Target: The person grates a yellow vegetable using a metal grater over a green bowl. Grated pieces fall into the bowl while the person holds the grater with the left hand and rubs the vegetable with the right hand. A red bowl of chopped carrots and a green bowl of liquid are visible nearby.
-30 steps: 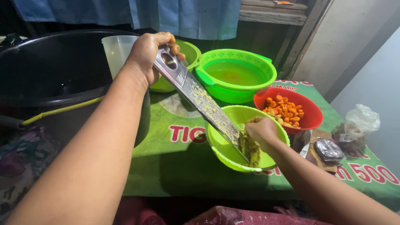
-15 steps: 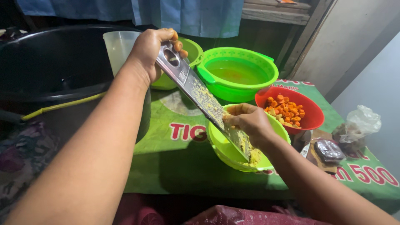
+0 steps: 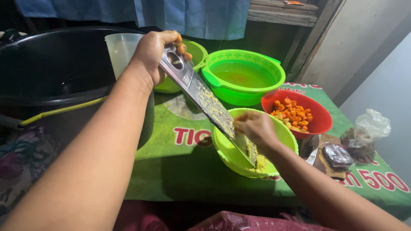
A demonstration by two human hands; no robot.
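Green printed cloth point(image 3: 180, 171) covers the low table, and nearest the camera sits a lime bowl point(image 3: 222, 147) with yellow gratings heaped inside. Above it the right hand point(image 3: 254, 128) has its fingers bunched together against the grater's face; what they press there is hidden, likely a small slippery nub that leaves fingertips close to the teeth. The grater point(image 3: 205, 98) is a long flat metal strip, stiff and light by the look of it, slanting from the bowl floor up to the left hand point(image 3: 154, 55), which is clamped round its smooth top end by the hanging hole, the safe place to hold it. Just right stands a red bowl point(image 3: 319, 124) of chopped carrot, with dark plastic bags point(image 3: 364, 137) beside it. Farther back sit a green basin point(image 3: 257, 96) of water, a clear cup point(image 3: 120, 47) and a big black tub point(image 3: 55, 81).
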